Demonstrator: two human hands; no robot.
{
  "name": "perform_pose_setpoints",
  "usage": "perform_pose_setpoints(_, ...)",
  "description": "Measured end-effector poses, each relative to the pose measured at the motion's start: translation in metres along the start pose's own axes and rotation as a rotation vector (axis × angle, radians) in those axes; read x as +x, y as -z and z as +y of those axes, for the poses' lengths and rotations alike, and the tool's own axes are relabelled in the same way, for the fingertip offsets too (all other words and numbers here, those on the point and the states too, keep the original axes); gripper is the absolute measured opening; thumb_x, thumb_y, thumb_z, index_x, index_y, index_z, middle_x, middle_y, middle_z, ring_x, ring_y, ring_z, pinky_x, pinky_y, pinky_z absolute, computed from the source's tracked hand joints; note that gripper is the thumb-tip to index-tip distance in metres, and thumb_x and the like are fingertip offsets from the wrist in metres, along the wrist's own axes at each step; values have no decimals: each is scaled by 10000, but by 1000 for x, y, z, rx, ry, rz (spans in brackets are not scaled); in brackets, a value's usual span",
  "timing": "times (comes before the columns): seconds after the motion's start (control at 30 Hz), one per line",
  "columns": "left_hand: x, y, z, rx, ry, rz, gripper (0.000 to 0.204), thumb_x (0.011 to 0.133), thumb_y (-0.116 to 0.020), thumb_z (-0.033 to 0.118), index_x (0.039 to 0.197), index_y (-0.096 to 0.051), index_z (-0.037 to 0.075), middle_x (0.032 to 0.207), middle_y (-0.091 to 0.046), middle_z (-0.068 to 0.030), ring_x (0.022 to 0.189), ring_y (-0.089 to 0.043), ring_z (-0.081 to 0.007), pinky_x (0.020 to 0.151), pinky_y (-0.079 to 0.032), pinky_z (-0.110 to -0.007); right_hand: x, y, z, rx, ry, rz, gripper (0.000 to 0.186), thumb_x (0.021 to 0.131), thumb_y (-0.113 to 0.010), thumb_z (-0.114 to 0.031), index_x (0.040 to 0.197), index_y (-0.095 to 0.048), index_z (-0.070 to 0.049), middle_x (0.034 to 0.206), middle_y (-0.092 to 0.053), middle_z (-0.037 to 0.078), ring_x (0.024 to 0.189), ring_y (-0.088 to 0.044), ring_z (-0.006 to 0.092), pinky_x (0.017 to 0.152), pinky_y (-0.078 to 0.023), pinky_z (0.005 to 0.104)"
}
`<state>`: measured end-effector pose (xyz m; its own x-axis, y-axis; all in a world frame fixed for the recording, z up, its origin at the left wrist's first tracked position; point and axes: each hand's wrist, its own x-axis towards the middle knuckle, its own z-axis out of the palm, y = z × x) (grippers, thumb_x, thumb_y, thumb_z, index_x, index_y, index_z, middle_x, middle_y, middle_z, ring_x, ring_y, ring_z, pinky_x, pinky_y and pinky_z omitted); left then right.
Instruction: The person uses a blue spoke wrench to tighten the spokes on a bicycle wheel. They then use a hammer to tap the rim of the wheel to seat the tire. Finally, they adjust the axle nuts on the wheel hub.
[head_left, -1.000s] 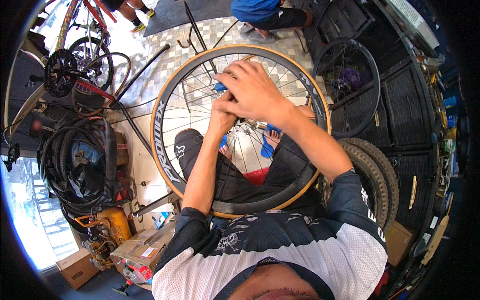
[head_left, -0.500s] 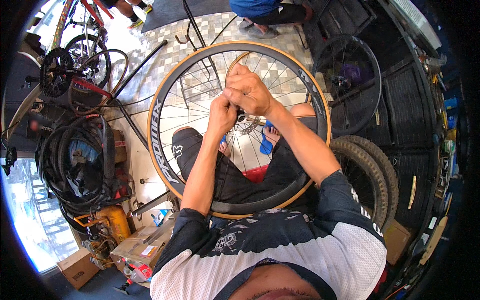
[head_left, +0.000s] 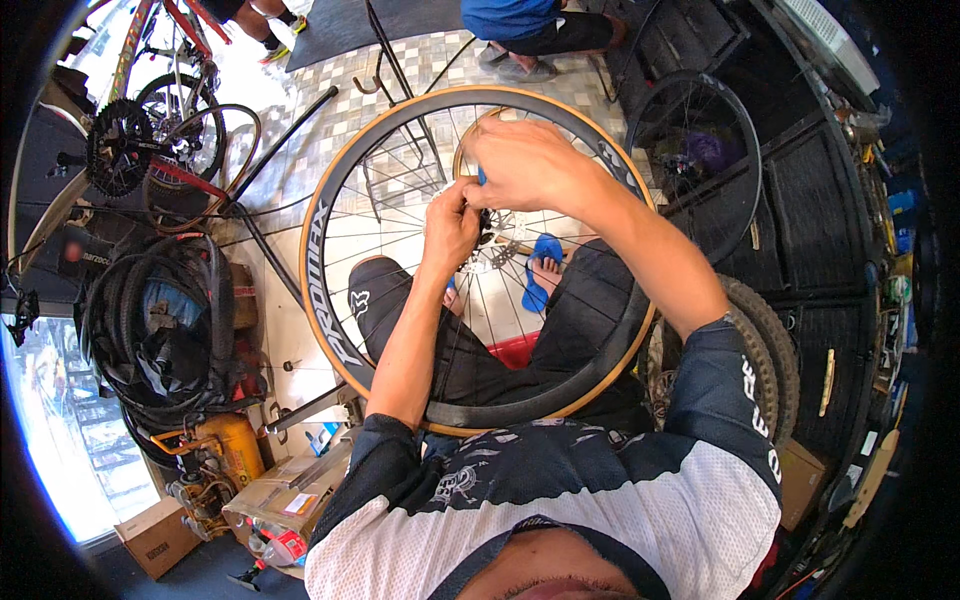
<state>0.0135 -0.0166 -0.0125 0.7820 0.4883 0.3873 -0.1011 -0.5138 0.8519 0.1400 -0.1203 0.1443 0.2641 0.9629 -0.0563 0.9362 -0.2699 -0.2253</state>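
Observation:
A bicycle wheel (head_left: pixel 332 330) with a dark deep rim and a tan-edged tyre lies across my lap. My left hand (head_left: pixel 452 220) is closed at its hub, fingertips pinched together. Above and to the right, my right hand (head_left: pixel 528 165) has its fingers curled over the hub area, slightly blurred. A small blue piece (head_left: pixel 482 176) shows between the two hands; its kind is hidden. Just below my fingers are the black hub (head_left: pixel 487 232) and a silver disc brake rotor (head_left: pixel 508 247). What the fingertips grip cannot be seen.
A repair stand (head_left: pixel 265 275) and a bicycle (head_left: pixel 185 150) are at far left, above a heap of black tyres (head_left: pixel 150 330). Right stand a dark wheel (head_left: pixel 757 165) and knobbly tyres (head_left: pixel 770 350). A cardboard box (head_left: pixel 280 500) sits lower left. Another person (head_left: pixel 510 20) is ahead.
My right hand has turned over and its elbow has swung outward to the right. A blue piece now shows between the hands. The wheel has shifted slightly; my left hand stays at the hub.

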Motion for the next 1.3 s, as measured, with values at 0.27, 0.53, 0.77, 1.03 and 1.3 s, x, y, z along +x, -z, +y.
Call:
perform_pose_setpoints(0.27,-7,4,-7,-29,72,-4,140,931,-585,-3,1037,-674,14,768,-654,-178,676,-627,-264,663,-499,-377,2,33,-14,-60,-123,-106,617,755,-762,-543,888,-744,59,892,-741,282,865,-736,447,831,-587,492)
perform_pose_setpoints(0.53,-6,8,4,-5,95,-25,126,944,-645,31,1058,-677,-10,803,-695,-161,716,-658,-224,681,-514,-354,10,29,-9,-15,-87,-284,575,731,-759,-479,964,-729,46,957,-727,268,939,-728,421,836,-574,500)
perform_pose_setpoints(0.77,-4,6,2,-105,197,-48,173,959,-746,120,1071,-690,1,839,-733,-70,784,-662,-107,702,-533,-310,7,16,12,-118,275,-123,321,839,-710,-115,1160,-712,-108,1155,-616,206,1050,-688,407,869,-547,499)
perform_pose_setpoints(1.03,-1,-1,-1,-88,157,-21,171,930,-764,73,1069,-696,0,867,-754,-66,810,-687,-114,721,-540,-290,22,2,32,200,323,116,270,865,-683,-105,1130,-732,-129,1142,-638,195,1045,-697,408,857,-555,517)
perform_pose_setpoints(1.3,-6,-2,1,-112,176,-21,130,974,-666,96,1025,-713,-14,796,-720,-145,734,-682,-196,684,-534,-370,1,13,-6,-46,247,-27,245,824,-738,-140,1069,-723,-130,1115,-634,170,995,-694,377,823,-548,495)
